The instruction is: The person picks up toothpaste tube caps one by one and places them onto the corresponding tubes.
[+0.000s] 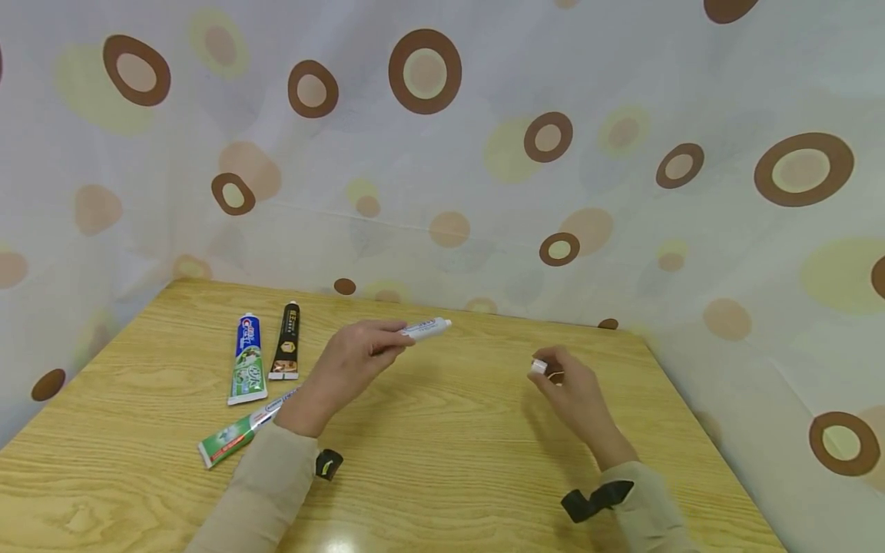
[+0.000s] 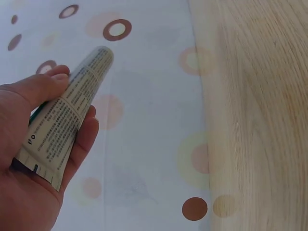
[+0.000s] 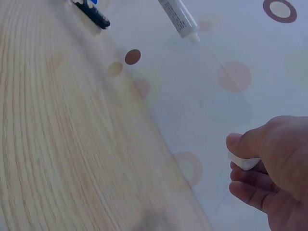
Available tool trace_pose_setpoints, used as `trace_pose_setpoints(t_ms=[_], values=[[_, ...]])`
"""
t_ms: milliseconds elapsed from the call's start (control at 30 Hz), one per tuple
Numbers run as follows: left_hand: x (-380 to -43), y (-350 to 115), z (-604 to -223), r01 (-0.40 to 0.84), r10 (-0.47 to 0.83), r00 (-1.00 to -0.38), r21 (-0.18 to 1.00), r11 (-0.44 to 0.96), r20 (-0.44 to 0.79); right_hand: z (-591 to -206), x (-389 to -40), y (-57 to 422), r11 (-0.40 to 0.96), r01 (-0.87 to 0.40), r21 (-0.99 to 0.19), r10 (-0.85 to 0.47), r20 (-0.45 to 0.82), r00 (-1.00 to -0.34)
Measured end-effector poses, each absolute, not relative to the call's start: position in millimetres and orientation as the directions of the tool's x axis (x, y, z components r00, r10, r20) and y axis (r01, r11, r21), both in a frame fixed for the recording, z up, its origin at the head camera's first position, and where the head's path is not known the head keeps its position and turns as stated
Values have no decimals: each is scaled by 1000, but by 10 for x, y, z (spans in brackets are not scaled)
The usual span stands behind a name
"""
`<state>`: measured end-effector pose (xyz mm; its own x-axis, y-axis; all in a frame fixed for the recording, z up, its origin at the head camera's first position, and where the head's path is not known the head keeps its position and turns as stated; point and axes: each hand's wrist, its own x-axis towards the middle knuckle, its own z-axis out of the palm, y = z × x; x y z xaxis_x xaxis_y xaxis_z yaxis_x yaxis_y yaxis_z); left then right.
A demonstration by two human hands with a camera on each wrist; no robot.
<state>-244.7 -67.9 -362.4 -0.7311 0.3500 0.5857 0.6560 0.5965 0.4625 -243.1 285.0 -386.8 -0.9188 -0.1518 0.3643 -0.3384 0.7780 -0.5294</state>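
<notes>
My left hand grips a toothpaste tube above the table, its bare nozzle pointing right. In the left wrist view the thumb and fingers wrap the tube's flat end, and rows of small print cover its pale side. Off to the right, my right hand pinches a small white cap between thumb and fingers. The right wrist view shows that white cap partly hidden by the thumb, well apart from the tube's open nozzle.
On the table's left lie a blue and green toothpaste tube, a black one and a green and silver one, partly behind the left arm. Behind the wooden table hangs a sheet with brown rings.
</notes>
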Motion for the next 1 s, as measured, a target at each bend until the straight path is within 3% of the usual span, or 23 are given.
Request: trace_pose_setpoints(t_ms=[167, 433, 767, 1000], values=[[-2422, -676, -3595, 713, 416, -693, 477, 514, 589, -3801, -2415, 2736, 721, -387, -575, -187, 376, -908], [-2407, -637, -3595, 766, 486, -642, 513, 387, 593, -3699, -2358, 2519, 509, -330, -795, -148, 297, -943], [-2437, -642, -3677, 730, 496, -667, 620, 287, 556, -3693, -2284, 2297, 253, -270, -929, -158, 236, -959], [-2444, -655, -3672, 705, 484, -683, 666, 243, 547, -3710, -2272, 2249, 196, -304, -932, -201, 265, -943]])
